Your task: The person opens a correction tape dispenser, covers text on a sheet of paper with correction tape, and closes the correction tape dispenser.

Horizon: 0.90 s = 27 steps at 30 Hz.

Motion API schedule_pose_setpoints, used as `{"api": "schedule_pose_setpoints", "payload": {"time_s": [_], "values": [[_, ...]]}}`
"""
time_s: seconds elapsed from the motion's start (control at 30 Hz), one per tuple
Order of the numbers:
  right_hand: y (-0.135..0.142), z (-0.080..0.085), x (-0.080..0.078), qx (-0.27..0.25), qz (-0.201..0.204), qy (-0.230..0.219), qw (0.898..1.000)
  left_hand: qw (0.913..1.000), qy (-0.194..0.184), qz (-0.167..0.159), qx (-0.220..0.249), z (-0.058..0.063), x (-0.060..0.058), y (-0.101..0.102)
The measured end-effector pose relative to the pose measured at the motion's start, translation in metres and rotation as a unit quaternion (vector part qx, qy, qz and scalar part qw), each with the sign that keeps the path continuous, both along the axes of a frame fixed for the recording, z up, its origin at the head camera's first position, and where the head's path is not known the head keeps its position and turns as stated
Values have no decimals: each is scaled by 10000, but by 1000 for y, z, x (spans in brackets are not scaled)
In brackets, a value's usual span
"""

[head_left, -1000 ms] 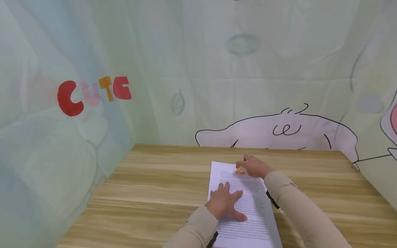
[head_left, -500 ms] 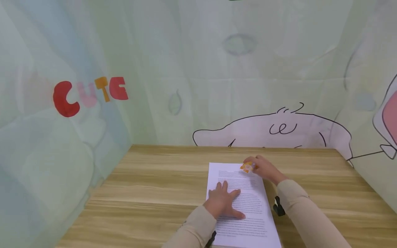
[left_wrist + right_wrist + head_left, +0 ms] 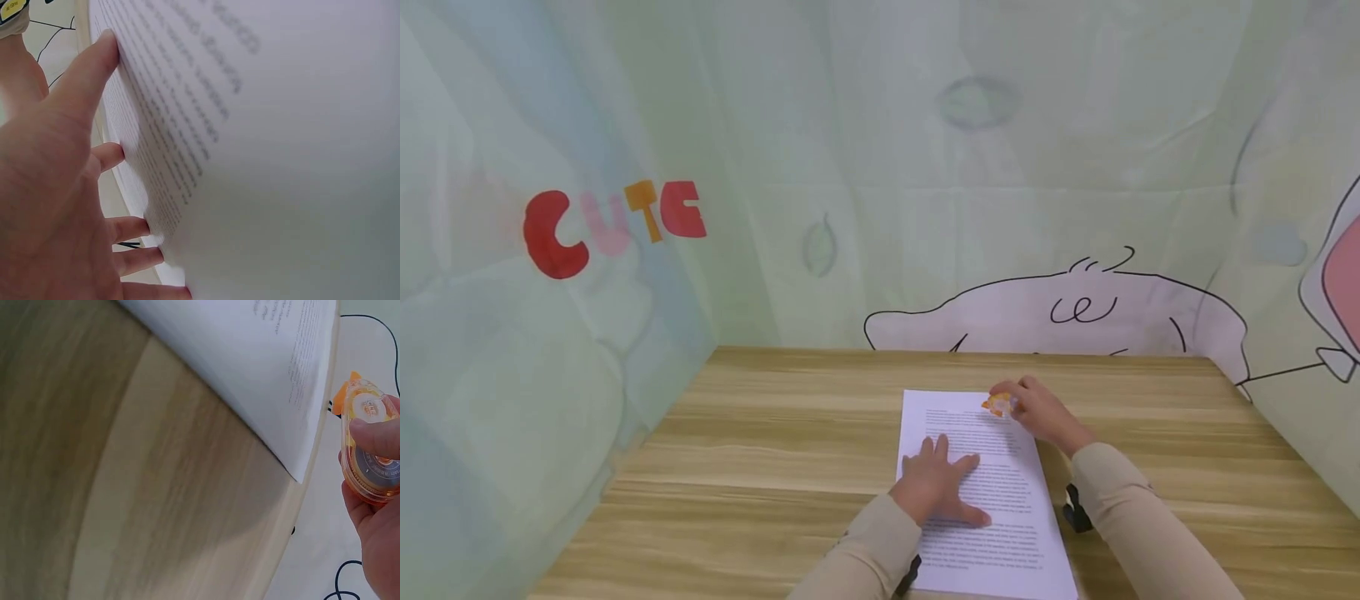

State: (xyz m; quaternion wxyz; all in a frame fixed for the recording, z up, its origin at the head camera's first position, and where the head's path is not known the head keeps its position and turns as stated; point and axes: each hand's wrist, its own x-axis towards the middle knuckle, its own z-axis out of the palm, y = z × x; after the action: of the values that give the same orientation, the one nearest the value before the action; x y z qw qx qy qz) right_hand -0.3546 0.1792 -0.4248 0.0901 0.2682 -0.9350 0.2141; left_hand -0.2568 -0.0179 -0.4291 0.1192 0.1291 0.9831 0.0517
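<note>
A sheet of white paper [image 3: 985, 550] covered in printed lines lies on the table. My left hand [image 3: 938, 487] rests on its left side with the fingers spread, and the left wrist view has the thumb and fingertips touching the page. Near the sheet's top right corner, my right hand [image 3: 1043, 414] holds an orange, see-through correction tape dispenser [image 3: 997, 405]. In the right wrist view the thumb lies across the face of the correction tape [image 3: 367, 407], its orange tip pointing away from the palm. Whether that tip touches the paper cannot be told.
The wood-grained table [image 3: 760, 450] extends on both sides of the sheet. Behind it hangs a pale green printed cloth [image 3: 850, 125] with cartoon drawings and coloured letters. A black strap part [image 3: 1077, 510] sits under the right wrist.
My right hand has moved to the right with the correction tape, along the top of the sheet, and more of the dispenser shows. The left hand stays in place on the paper.
</note>
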Motion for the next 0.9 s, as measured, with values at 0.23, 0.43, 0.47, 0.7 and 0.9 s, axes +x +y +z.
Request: {"api": "schedule_pose_setpoints", "payload": {"time_s": [0.23, 0.43, 0.47, 0.7, 0.9], "values": [[-3, 0, -2, 432, -172, -331, 9984, 9999, -126, 42, -61, -1, -1, 1], [-5, 3, -5, 776, -257, -198, 9965, 9999, -91, 15, -47, -2, -2, 2], [-5, 4, -6, 804, -264, -170, 9963, 9999, -103, 16, -47, -2, -2, 2], [-8, 5, -6, 917, -153, 62, 9956, 10000, -76, 16, -11, -1, -2, 4], [-12, 5, -6, 907, 64, 142, 9958, 9999, -131, 45, -20, 1, -1, 5]]}}
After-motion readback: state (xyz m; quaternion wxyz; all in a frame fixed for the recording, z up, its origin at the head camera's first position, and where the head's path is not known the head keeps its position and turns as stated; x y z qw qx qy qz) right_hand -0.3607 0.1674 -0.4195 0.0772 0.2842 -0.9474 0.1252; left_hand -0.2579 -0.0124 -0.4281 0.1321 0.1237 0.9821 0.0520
